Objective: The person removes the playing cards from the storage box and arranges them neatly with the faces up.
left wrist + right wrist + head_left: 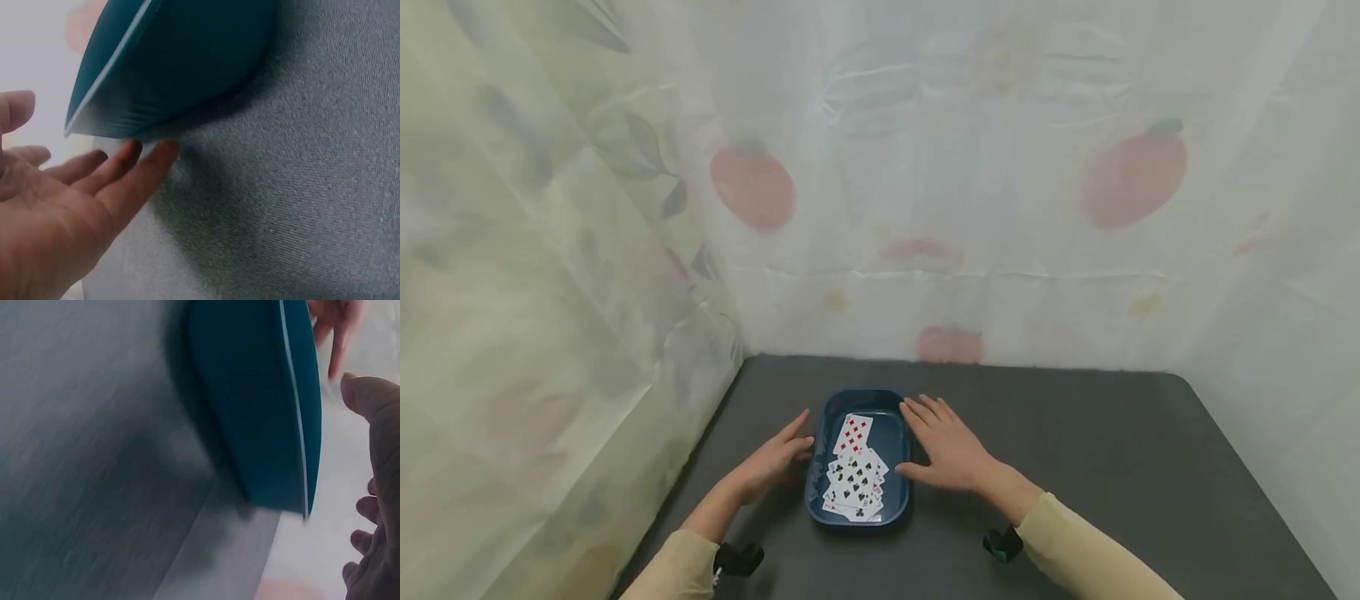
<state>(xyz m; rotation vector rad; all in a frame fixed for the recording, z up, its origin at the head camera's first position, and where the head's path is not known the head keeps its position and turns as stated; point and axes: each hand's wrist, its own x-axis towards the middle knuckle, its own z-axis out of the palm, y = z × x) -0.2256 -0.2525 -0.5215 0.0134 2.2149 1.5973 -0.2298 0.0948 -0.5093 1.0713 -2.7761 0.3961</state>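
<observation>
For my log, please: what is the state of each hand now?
Left hand: open, holding nothing, beside the blue tray.
Right hand: open, holding nothing, near the tray's opposite side.

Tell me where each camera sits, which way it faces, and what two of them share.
Head: worn on the head, facing forward and down at the blue tray of cards on the table; left hand, right hand and both sleeves show.
Left wrist: on that wrist, facing the tray's outer wall; the left palm and fingers show.
Right wrist: on that wrist, facing the opposite wall; the right thumb and fingertips show.
Shared: both wrist views show the tray and left hand, neither the cards.
</observation>
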